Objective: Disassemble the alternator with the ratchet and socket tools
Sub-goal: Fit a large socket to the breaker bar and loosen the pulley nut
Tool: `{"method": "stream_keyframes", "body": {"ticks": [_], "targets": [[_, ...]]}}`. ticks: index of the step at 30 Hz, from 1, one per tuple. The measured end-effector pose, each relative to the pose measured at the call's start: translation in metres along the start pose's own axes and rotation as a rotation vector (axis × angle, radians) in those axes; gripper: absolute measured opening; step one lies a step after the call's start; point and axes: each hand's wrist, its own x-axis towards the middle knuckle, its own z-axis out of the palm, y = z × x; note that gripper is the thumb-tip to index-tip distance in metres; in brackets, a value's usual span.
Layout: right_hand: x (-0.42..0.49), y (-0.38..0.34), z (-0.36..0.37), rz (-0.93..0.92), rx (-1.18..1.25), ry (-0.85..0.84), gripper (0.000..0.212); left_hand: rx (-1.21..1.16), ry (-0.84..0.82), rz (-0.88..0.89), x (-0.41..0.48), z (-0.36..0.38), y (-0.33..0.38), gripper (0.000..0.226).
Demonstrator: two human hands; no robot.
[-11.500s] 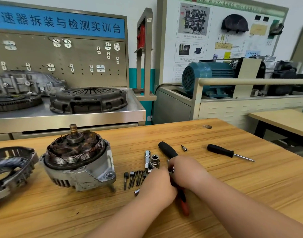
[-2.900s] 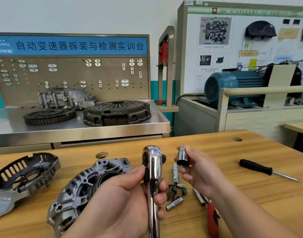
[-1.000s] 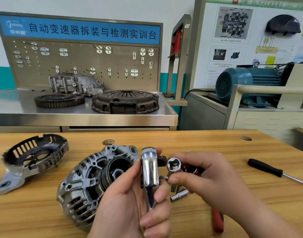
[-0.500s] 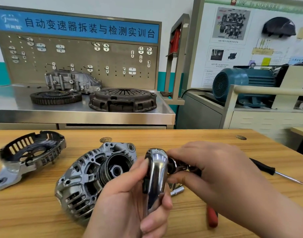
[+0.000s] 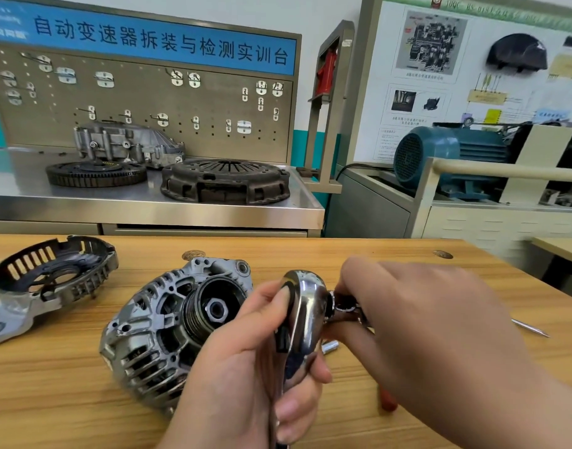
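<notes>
gripping ratchet (image 5: 305,306) in left hand (image 5: 245,367); pinching socket (image 5: 344,306) at its head with right hand (image 5: 440,325). likely heavy, slick chrome: hold by handle.

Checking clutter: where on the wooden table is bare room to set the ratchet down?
The table is bare on the near side of the end cover and alternator, and beyond the right hand. Crowded beneath that hand: loose socket, screwdriver.

One head-worn wide-angle view looks forward and down, close over the table (image 5: 51,400), bench (image 5: 148,210) in the upper left.
</notes>
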Motion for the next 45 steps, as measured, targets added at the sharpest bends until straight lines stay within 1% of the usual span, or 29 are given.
{"method": "stream_keyframes", "body": {"ticks": [1, 2, 3, 4, 5, 8, 9, 10, 13, 15, 16, 18, 20, 21, 23, 24, 25, 26, 28, 30, 32, 34, 38, 40, 42, 45], "targets": [[-0.001, -0.001, 0.003, 0.001, -0.020, 0.008, 0.047, 0.005, 0.043, 0.015, -0.002, 0.008, 0.002, 0.014], [-0.002, -0.002, 0.007, -0.004, -0.029, 0.019, 0.049, 0.001, 0.087, 0.053, -0.002, 0.013, 0.002, 0.010], [-0.002, -0.003, 0.009, -0.013, -0.032, 0.028, 0.050, 0.015, 0.117, 0.069, -0.003, 0.017, 0.002, 0.023], [-0.003, -0.004, 0.011, -0.025, -0.032, 0.036, 0.050, 0.001, 0.109, 0.073, -0.003, 0.018, 0.001, 0.031], [-0.003, -0.005, 0.013, -0.034, -0.031, 0.038, 0.051, 0.004, 0.142, 0.057, -0.003, 0.019, 0.001, 0.036], [-0.002, -0.006, 0.015, -0.067, -0.020, 0.030, 0.061, -0.021, 0.183, -0.028, 0.001, 0.017, -0.001, 0.038], [-0.001, -0.006, 0.016, -0.073, -0.013, 0.011, 0.061, -0.020, 0.203, -0.037, 0.001, 0.017, -0.001, 0.037], [0.000, -0.006, 0.016, -0.077, -0.008, -0.011, 0.058, -0.027, 0.213, -0.049, 0.002, 0.015, -0.003, 0.037], [0.003, -0.002, 0.018, -0.096, 0.002, -0.059, 0.040, -0.060, 0.215, -0.083, 0.003, 0.012, -0.004, 0.032], [0.006, 0.000, 0.016, -0.070, -0.007, -0.203, 0.032, -0.110, 0.201, -0.108, 0.003, 0.010, -0.006, 0.028], [0.009, 0.004, 0.014, -0.016, 0.070, -0.268, 0.030, -0.129, 0.188, -0.131, 0.003, 0.009, -0.007, 0.029], [0.009, 0.015, 0.007, 0.185, 0.447, -0.312, 0.037, -0.162, 0.173, -0.174, 0.003, 0.007, -0.007, 0.039], [0.007, 0.026, 0.003, 0.435, 0.906, -0.235, 0.038, -0.189, 0.146, -0.194, 0.002, 0.004, -0.005, 0.052], [0.005, 0.034, 0.003, 0.570, 1.152, -0.181, 0.033, -0.197, 0.129, -0.200, 0.002, 0.003, -0.005, 0.057], [0.001, 0.043, 0.010, 0.848, 1.627, -0.101, 0.017, -0.196, 0.099, -0.198, 0.002, 0.002, -0.003, 0.058], [0.000, 0.044, 0.015, 0.972, 1.825, -0.060, 0.012, -0.196, 0.091, -0.188, 0.003, 0.002, -0.003, 0.058], [-0.001, 0.042, 0.018, 1.079, 1.992, -0.027, 0.011, -0.200, 0.087, -0.172, 0.003, 0.000, -0.003, 0.057], [-0.001, 0.039, 0.022, 1.167, 2.127, 0.000, 0.015, -0.208, 0.074, -0.156, 0.004, -0.002, -0.004, 0.056], [0.000, 0.032, 0.029, 1.289, 2.290, 0.069, 0.019, -0.223, 0.011, -0.125, 0.005, -0.005, -0.005, 0.051], [0.001, 0.027, 0.034, 1.366, 2.342, 0.152, 0.015, -0.256, -0.036, -0.098, 0.004, -0.009, -0.006, 0.048], [0.001, 0.025, 0.039, 1.417, 2.386, 0.228, 0.021, -0.313, -0.105, -0.084, 0.004, -0.013, -0.006, 0.048], [0.001, 0.023, 0.041, 1.448, 2.423, 0.270, 0.025, -0.346, -0.186, -0.071, 0.005, -0.013, -0.006, 0.050], [-0.001, 0.017, 0.049, 1.439, 2.458, 0.288, 0.029, -0.361, -0.273, -0.062, 0.007, -0.018, -0.008, 0.051], [-0.003, 0.015, 0.054, 1.383, 2.453, 0.282, 0.026, -0.367, -0.313, -0.057, 0.007, -0.020, -0.010, 0.054], [-0.005, 0.014, 0.060, 1.292, 2.341, 0.255, 0.015, -0.360, -0.330, -0.054, 0.007, -0.021, -0.011, 0.055], [-0.011, 0.019, 0.072, 1.228, 1.999, 0.174, 0.031, -0.352, -0.356, -0.046, 0.006, -0.019, -0.012, 0.055]]}}
